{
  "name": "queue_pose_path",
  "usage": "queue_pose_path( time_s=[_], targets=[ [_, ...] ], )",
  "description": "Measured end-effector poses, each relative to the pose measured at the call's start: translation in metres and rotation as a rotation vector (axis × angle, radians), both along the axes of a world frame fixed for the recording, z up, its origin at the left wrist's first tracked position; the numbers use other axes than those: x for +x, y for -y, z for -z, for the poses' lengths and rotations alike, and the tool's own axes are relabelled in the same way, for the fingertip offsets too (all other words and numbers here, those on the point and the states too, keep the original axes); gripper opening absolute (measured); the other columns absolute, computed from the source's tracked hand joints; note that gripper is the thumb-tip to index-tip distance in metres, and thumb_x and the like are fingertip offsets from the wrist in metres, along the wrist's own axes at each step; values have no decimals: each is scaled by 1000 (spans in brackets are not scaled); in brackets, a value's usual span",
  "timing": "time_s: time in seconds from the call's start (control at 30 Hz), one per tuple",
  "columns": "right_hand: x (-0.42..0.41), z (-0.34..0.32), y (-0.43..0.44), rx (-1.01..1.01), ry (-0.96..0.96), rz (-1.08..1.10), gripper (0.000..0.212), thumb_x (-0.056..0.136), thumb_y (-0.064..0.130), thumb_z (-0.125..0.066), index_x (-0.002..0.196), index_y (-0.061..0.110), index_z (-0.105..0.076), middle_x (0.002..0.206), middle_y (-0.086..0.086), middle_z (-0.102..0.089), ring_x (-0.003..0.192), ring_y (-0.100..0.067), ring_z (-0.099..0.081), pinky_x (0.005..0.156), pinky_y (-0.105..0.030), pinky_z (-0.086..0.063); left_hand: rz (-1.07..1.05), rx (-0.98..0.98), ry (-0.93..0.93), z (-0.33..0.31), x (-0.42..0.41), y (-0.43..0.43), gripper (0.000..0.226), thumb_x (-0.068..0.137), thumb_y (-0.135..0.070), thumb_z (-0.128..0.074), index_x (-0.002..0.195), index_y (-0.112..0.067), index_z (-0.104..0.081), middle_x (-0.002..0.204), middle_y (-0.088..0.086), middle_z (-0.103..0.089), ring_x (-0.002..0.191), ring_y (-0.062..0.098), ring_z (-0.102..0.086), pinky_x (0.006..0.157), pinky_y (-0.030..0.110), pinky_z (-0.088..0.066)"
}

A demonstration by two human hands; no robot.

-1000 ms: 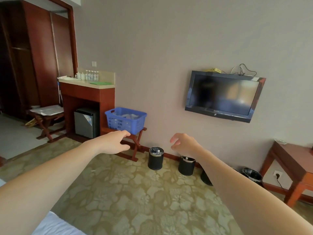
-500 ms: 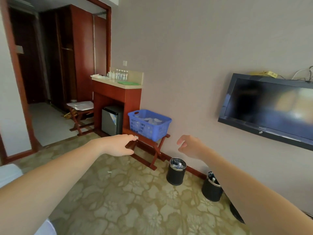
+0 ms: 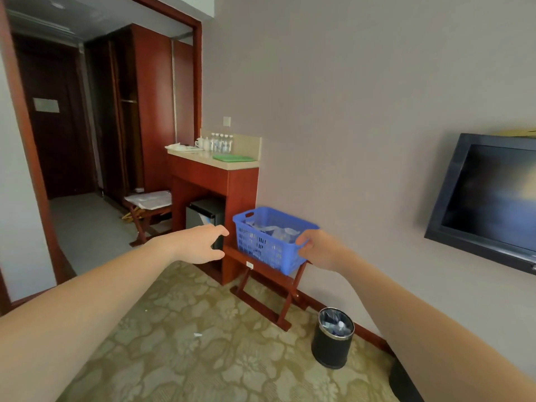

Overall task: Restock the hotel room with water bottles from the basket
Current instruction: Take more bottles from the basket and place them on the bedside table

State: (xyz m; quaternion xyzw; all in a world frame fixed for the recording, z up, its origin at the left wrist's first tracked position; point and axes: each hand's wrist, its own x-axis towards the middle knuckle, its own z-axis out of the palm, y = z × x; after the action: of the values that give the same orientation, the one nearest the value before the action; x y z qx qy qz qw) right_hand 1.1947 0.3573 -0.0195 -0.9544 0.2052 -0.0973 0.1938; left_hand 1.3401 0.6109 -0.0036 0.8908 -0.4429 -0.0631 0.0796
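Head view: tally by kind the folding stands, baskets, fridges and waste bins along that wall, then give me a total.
folding wooden stands: 2
blue basket: 1
mini fridge: 1
black waste bin: 1 (a dark shape at the bottom edge is too cut off to count)
Total: 5

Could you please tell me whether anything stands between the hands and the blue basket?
Nothing visible does. The left hand and right hand reach toward the blue basket on its wooden rack, with nothing seen between; the black bin stands on the floor to the right, aside.
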Motion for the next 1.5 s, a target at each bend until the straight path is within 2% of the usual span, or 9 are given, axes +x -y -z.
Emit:
queue_pose_path(
  time_s=[0.2, 0.43, 0.6, 0.73, 0.83, 0.97, 1.03, 1.2, 1.5],
  targets=[
    [87, 23, 50, -17, -72, -97, 25, 92, 18, -55, 116, 19, -58, 94, 2, -57, 79, -17, -57, 69, -27, -45, -3, 95, -47, 20, 78, 52, 61, 98, -39, -51, 151, -22, -27, 152, 1, -38, 130, 19, -46, 106, 33, -39],
    [190, 22, 144, -47, -75, -120, 27, 91, 23, -57, 118, 22, -59, 98, 8, -52, 91, -21, -60, 84, -34, -50, -59, 81, -124, 30, 176, 140, 66, 97, -39, -52, 153, -26, -18, 153, 1, -38, 132, 20, -46, 106, 32, -39],
    [260, 8, 225, -40, -97, -106, 12, 91, 25, -61, 102, 27, -57, 97, 0, -63, 86, -21, -61, 76, -29, -48, -54, 50, -70, 19, 243, 216, 67, 97, -41, -53, 153, -22, -21, 156, 4, -29, 140, 21, -36, 112, 34, -32],
    [313, 12, 271, -19, -92, -109, 21, 91, 20, -59, 112, 21, -61, 99, 3, -54, 87, -16, -53, 77, -24, -40, -37, 22, -99, 27, 287, 265, 76, 95, -44, -55, 155, -22, -15, 159, 2, -22, 142, 20, -32, 108, 29, -30],
    [355, 29, 291, -19, -155, -137, 22, 92, 22, -59, 114, 21, -58, 99, 2, -56, 91, -21, -58, 83, -29, -47, -31, 39, -125, 42, 327, 292, 80, 94, -46, -56, 155, -23, -10, 161, 0, -18, 143, 19, -31, 110, 31, -30],
    [413, 42, 316, 0, -178, -131, 26, 92, 21, -59, 118, 19, -57, 116, -5, -64, 103, -24, -61, 87, -29, -47, -57, 99, -151, 59, 391, 316, 81, 94, -51, -52, 156, -28, -6, 163, -4, -13, 148, 20, -20, 119, 49, -10],
    [446, 44, 332, 29, -158, -91, 28, 92, 19, -59, 119, 18, -58, 118, -5, -64, 100, -22, -60, 81, -25, -42, -62, 121, -147, 63, 430, 329, 79, 95, -52, -51, 156, -27, -7, 163, -5, -12, 148, 20, -18, 118, 49, -5],
    [525, 49, 368, 39, -146, 5, 29, 91, 18, -60, 120, 16, -61, 119, -8, -65, 110, -25, -60, 84, -22, -39, -4, 106, -217, 66, 531, 374, 75, 95, -46, -54, 154, -23, -13, 158, -3, -29, 136, 18, -39, 105, 26, -32],
    [610, 85, 424, 105, -234, 151, 29, 91, 19, -59, 120, 15, -61, 122, -7, -64, 110, -27, -60, 89, -26, -43, 183, 259, -301, 95, 651, 480, 83, 97, -45, -52, 156, -22, 2, 158, 1, -30, 140, 21, -37, 105, 28, -35]
  ],
)
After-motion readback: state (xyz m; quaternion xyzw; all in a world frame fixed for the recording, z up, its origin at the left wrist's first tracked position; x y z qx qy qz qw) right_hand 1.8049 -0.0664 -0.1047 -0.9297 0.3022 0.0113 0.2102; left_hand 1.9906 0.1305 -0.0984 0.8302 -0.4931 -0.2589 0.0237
